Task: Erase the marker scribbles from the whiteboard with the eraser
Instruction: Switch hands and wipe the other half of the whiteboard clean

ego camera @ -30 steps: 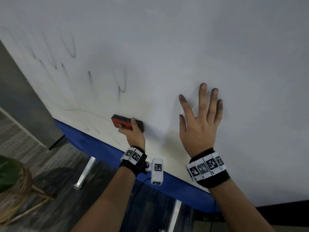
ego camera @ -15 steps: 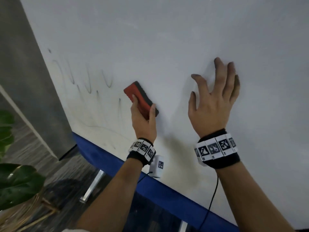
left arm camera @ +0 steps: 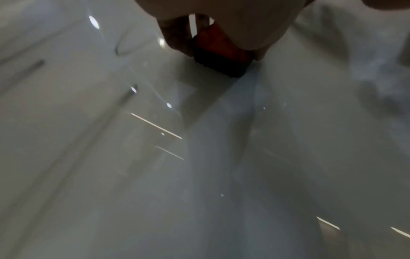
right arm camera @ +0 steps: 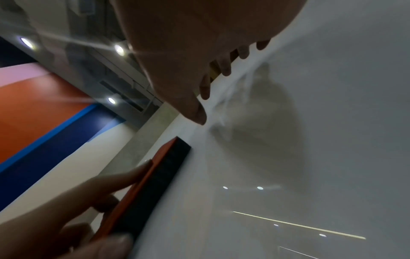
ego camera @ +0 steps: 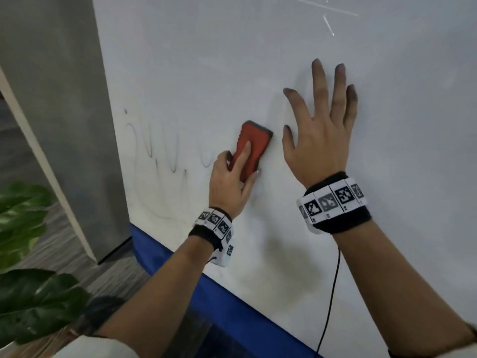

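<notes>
My left hand [ego camera: 232,177] grips a red eraser [ego camera: 251,148] with a black felt pad and presses it flat against the whiteboard [ego camera: 258,60], index finger lying along its back. The eraser [left arm camera: 219,52] shows under my left palm in the left wrist view, and the eraser [right arm camera: 155,178] shows side-on in the right wrist view. Faint black marker scribbles [ego camera: 165,151] remain on the board just left of the eraser. My right hand [ego camera: 320,130] lies flat on the board right of the eraser, fingers spread and straight.
A blue frame edge [ego camera: 206,288] runs along the board's lower side. A grey pillar [ego camera: 64,112] stands to the left, with green plant leaves [ego camera: 28,254] below it. A black cable [ego camera: 333,293] hangs from my right wrist.
My left hand has carried the eraser up and to the right across the board, turning it upright, close to my right hand. Some scribbles near the middle are gone. The right hand stays flat.
</notes>
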Motion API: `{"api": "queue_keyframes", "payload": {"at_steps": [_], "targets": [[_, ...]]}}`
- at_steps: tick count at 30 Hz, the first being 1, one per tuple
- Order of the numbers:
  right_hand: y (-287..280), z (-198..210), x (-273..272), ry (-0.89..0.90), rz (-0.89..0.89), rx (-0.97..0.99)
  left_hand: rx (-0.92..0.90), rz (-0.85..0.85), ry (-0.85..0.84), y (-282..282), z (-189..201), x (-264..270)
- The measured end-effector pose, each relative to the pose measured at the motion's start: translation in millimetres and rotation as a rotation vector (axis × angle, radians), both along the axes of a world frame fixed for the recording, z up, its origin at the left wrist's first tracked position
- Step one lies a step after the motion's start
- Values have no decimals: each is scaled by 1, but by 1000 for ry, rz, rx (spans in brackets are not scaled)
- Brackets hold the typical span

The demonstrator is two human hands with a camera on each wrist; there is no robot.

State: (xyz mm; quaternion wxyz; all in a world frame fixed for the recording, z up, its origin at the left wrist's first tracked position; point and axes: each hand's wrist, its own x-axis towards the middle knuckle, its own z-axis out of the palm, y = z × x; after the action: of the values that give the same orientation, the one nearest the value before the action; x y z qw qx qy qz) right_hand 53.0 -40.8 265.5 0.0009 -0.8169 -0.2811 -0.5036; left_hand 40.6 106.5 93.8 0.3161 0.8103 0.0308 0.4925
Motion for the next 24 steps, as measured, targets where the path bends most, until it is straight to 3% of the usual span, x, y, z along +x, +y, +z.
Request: {"api": "queue_keyframes", "payload": {"at_steps": [4,8,10,14,17,18,22,24], "targets": [[18,0,9,54,-33,-7,-324,115,18,65,7,10],[27,-8,9,77,-69,16,-364,229,97,94,1,13],[37,-10,7,82,-84,53,-275,154,88,85,0,11],[59,-14,6,95,-125,114,255,39,66,72,-22,-2],[63,-17,10,94,-138,138,378,61,60,107,-17,3],[62,-17,11,98,-141,137,311,85,81,123,-13,6],[61,-17,12,115,-152,130,-385,291,226,200,6,22],[65,-18,8,116,-159,132,-593,373,310,232,12,28]]}}
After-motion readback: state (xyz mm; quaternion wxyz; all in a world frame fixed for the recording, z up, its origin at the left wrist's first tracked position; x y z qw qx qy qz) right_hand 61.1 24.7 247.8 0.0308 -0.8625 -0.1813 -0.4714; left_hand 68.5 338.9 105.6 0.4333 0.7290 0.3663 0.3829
